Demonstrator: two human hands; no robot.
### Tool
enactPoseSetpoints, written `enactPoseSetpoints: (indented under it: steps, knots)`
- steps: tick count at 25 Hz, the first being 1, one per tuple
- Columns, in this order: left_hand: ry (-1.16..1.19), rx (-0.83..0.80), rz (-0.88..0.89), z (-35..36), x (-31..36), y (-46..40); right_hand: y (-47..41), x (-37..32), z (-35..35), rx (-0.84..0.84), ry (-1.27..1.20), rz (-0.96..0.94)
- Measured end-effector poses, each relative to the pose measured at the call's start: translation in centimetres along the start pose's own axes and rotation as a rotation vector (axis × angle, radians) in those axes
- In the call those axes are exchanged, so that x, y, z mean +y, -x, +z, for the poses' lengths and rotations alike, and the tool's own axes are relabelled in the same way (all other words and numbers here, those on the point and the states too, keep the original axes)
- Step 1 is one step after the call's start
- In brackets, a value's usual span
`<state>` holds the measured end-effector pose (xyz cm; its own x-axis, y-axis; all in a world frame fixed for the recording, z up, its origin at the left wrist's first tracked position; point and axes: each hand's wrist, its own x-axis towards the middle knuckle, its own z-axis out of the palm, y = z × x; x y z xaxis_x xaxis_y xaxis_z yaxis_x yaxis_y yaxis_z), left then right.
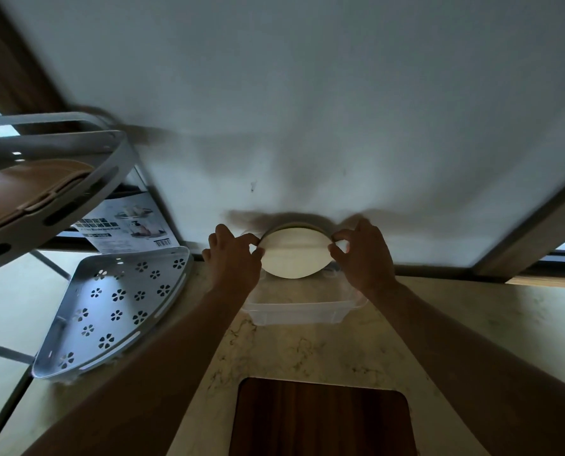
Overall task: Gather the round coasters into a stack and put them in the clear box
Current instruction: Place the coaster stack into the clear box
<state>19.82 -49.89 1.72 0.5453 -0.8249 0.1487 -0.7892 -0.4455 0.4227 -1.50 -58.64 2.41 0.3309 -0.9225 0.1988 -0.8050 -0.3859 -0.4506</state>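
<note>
A stack of round coasters [294, 255], cream on the near face with a darker green edge behind, is held upright on edge between both hands. My left hand [231, 258] pinches its left rim and my right hand [360, 255] pinches its right rim. The stack hangs just above the far end of the clear box [294, 312], which stands open on the marble counter close to the white wall. The lower edge of the stack sits at about the box's rim; I cannot tell if it touches.
A grey perforated corner shelf [116, 311] lies on the counter to the left, with a printed product card [133, 225] behind it. A grey rack [44, 179] holding a brown item juts in at upper left. A dark wooden board [320, 419] lies near me.
</note>
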Motion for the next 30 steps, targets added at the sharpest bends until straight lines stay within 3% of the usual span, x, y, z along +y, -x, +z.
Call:
enactPoseSetpoints:
  steps: [15, 19, 25, 30]
  knots:
    - [0.126, 0.118, 0.014, 0.6, -0.3, -0.1, 0.5, -0.2, -0.1, 0.075, 0.019, 0.0]
    - [0.178, 0.083, 0.023, -0.1, 0.0, 0.2, 0.6, -0.3, -1.1, -0.002, 0.03, 0.002]
    - [0.18, 0.0, 0.009, -4.3, 0.3, 1.5, 2.3, -2.4, -4.1, -0.126, 0.134, -0.042]
    - [0.181, 0.032, 0.006, -10.7, -0.1, 4.9, 5.7, -6.3, -8.4, -0.148, 0.015, -0.038]
